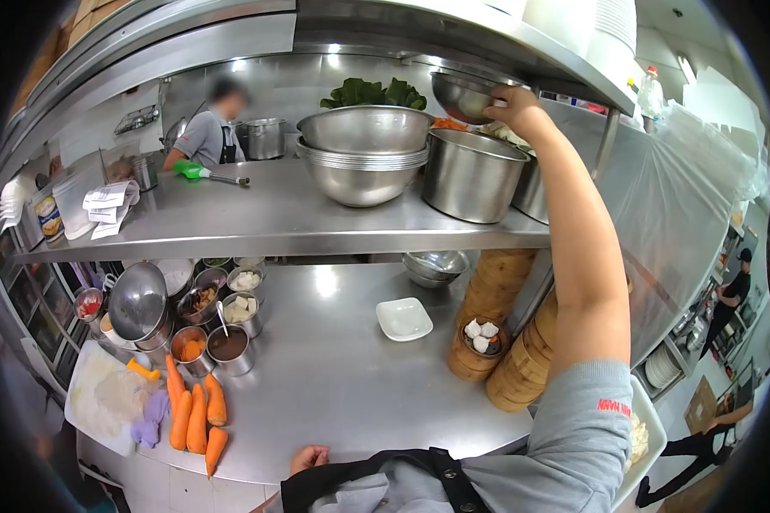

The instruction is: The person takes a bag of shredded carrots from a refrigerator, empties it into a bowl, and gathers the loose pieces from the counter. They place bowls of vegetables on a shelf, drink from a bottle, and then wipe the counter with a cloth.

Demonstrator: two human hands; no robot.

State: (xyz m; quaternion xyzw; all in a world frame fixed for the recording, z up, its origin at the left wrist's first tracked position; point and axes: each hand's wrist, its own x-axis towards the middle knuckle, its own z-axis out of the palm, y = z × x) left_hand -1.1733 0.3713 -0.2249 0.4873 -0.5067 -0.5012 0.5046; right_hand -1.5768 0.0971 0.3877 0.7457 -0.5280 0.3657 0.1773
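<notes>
My right hand (509,107) is raised above the upper shelf, its fingers closed on the rim of a metal bowl (462,96) held above a tall steel pot (473,178). Shredded orange food (447,124) and pale food show behind and beside the pot. To the left stand stacked steel bowls (364,158) with leafy greens (372,94) behind. My left hand (310,457) is low at the counter's front edge, its fingers curled; whether they hold anything is hidden. On the counter lie several carrots (197,417) and a white square dish (404,319).
Bamboo steamers (518,376), one holding white pieces (482,330), stand at the right. Ingredient tins (229,349) and a cutting board (103,393) are at the left. A person (214,132) stands beyond the shelf (274,227); other people are at far right.
</notes>
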